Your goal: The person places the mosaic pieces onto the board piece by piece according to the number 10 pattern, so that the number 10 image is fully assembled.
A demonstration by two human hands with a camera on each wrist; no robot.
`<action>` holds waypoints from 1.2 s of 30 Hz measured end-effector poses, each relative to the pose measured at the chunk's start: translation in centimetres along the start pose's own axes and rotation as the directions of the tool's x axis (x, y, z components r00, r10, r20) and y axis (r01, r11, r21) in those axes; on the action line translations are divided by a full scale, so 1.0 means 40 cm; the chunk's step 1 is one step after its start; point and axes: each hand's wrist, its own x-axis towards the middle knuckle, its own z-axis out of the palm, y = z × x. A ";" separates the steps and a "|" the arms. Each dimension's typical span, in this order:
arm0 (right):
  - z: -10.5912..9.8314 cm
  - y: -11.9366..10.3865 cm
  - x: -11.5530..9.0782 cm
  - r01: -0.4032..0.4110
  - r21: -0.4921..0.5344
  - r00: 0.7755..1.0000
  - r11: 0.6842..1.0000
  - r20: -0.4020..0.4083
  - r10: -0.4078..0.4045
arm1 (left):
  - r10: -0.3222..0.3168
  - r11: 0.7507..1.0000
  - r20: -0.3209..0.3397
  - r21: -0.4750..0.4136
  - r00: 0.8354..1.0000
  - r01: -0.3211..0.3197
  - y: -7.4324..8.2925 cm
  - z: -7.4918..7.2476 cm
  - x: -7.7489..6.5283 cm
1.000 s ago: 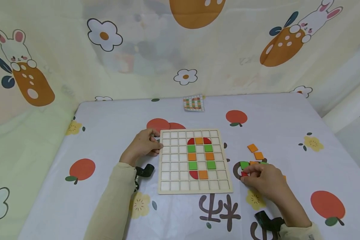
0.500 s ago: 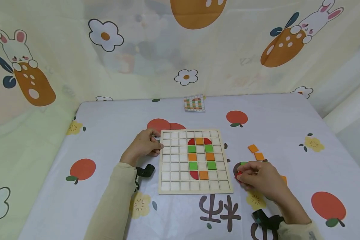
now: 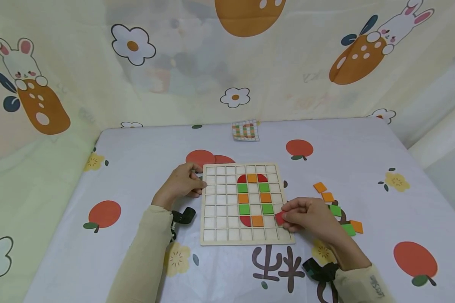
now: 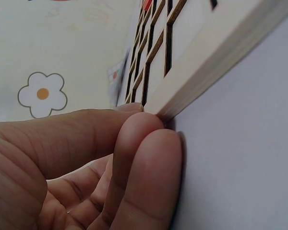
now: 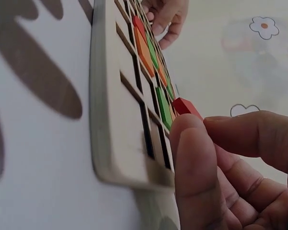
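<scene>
A wooden grid board (image 3: 220,210) lies on the table with red, orange and green tiles set in some cells, forming a broken ring. At its left edge my left hand (image 3: 180,182) pinches the frame between thumb and fingers; the left wrist view shows the fingertips (image 4: 156,148) against the wooden rim. Over the board's right side, my right hand (image 3: 311,216) holds a red tile (image 3: 279,218) between thumb and fingertips. In the right wrist view this red tile (image 5: 187,107) is above the cells, beside a green tile (image 5: 163,106) seated in the board.
Loose orange tiles (image 3: 320,187) and green tiles (image 3: 348,229) lie on the table right of the board, partly behind my right hand. A small card (image 3: 245,131) printed with a coloured grid pattern lies near the back edge. A patterned cloth curtain (image 3: 182,84) hangs behind.
My right hand has picked up the red tile from the loose tiles and carried it left to over the board's right edge, uncovering green and orange tiles. My left hand stays in place.
</scene>
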 end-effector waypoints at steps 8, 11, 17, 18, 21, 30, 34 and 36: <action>0.026 -0.011 0.013 -0.025 0.011 1.000 1.000 0.001 0.025 | 0.000 1.000 -0.003 0.002 1.000 0.000 0.001 -0.001 -0.001; 0.033 -0.011 0.017 -0.041 0.003 0.999 0.999 0.002 0.041 | 0.002 1.000 -0.003 0.002 1.000 -0.002 0.000 -0.001 0.000; 0.040 -0.010 0.018 -0.048 -0.012 0.999 0.999 -0.004 0.048 | 0.007 1.000 0.002 0.003 1.000 -0.007 -0.001 0.000 0.001; 0.042 -0.010 0.018 -0.047 -0.015 0.999 0.999 -0.007 0.047 | 0.008 1.000 0.002 0.003 1.000 -0.008 -0.001 0.000 0.001; 0.047 -0.010 0.017 -0.043 -0.030 0.999 0.999 -0.020 0.042 | 0.007 1.000 0.002 0.002 1.000 -0.007 0.000 -0.001 -0.001; 0.055 -0.011 0.016 -0.048 -0.051 0.998 0.998 -0.052 0.045 | 0.003 1.000 0.001 0.001 1.000 -0.003 0.001 -0.001 -0.002; 0.058 -0.013 0.013 -0.060 -0.056 0.996 0.997 -0.064 0.056 | -0.003 1.000 0.000 0.003 1.000 0.003 0.002 0.000 -0.002; 0.060 -0.015 0.012 -0.065 -0.057 0.996 0.996 -0.071 0.061 | -0.006 1.000 0.000 0.004 1.000 0.006 0.003 0.000 -0.002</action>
